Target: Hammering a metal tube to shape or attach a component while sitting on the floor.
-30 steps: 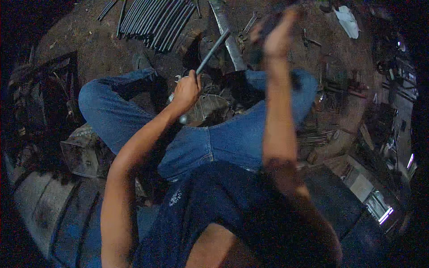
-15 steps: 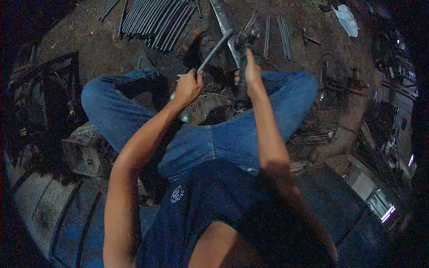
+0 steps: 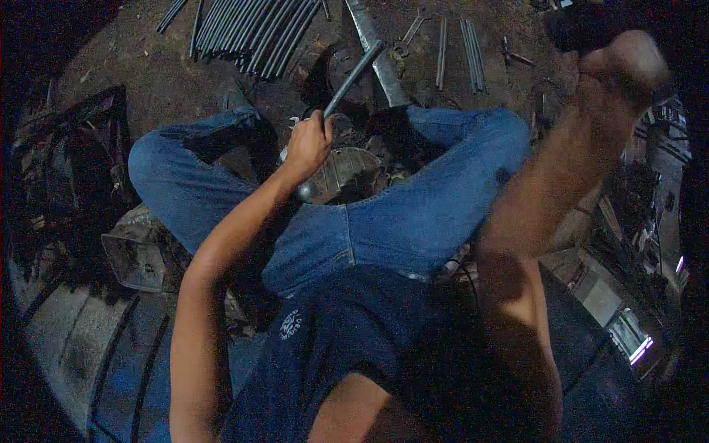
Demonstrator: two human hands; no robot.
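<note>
My left hand [image 3: 309, 144] is closed round a grey metal rod [image 3: 354, 78], which slants up and to the right over the ground between my bent legs. The rod's upper end lies over a long flat metal bar [image 3: 363, 22]. Far out to the right, my right hand [image 3: 624, 66] is raised and smeared by motion, its fingers curled. A dark, blurred hammer [image 3: 583, 28] shows beside that hand, its outline hard to make out. Below my left hand, a round metal piece [image 3: 347, 171] sits between my thighs, partly hidden.
Many metal rods [image 3: 247, 33] lie side by side at the far left. Several loose rods [image 3: 473, 55] and a wrench [image 3: 415, 28] lie at the far middle and right. A dirty box-like container [image 3: 136, 258] stands left of my knee. Scrap metal [image 3: 657, 199] clutters the right side.
My right hand has swung up and out to the right, away from the rod, taking the hammer from over the flat bar. My left hand keeps hold of the rod, nearly unmoved.
</note>
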